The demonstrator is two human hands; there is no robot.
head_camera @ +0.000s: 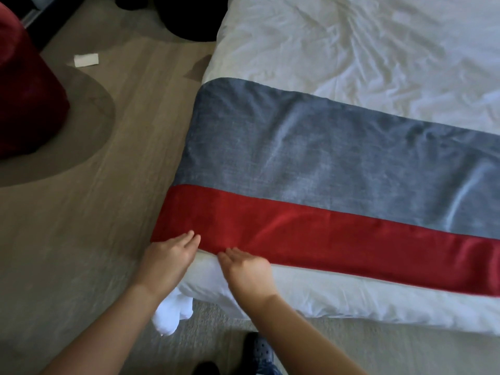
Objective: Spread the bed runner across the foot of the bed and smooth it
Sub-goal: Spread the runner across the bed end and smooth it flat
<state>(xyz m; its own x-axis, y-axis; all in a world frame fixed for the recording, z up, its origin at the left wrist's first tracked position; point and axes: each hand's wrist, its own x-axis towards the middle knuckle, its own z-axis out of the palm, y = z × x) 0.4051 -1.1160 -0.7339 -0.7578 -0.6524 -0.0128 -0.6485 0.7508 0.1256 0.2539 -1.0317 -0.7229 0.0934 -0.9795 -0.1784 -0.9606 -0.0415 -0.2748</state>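
The bed runner (311,163), a wide grey-blue band joined to a narrower red band, lay spread flat across the bed (351,50) over its white duvet. Its red band ran along the bed's near edge; its end draped over the bed's left side. Faint creases showed in the grey.

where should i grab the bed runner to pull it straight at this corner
Probably pinch the red band's near hem of the bed runner, coming from the foot of the bed. That edge lies exposed on the white duvet, right beside the left hand and right hand.
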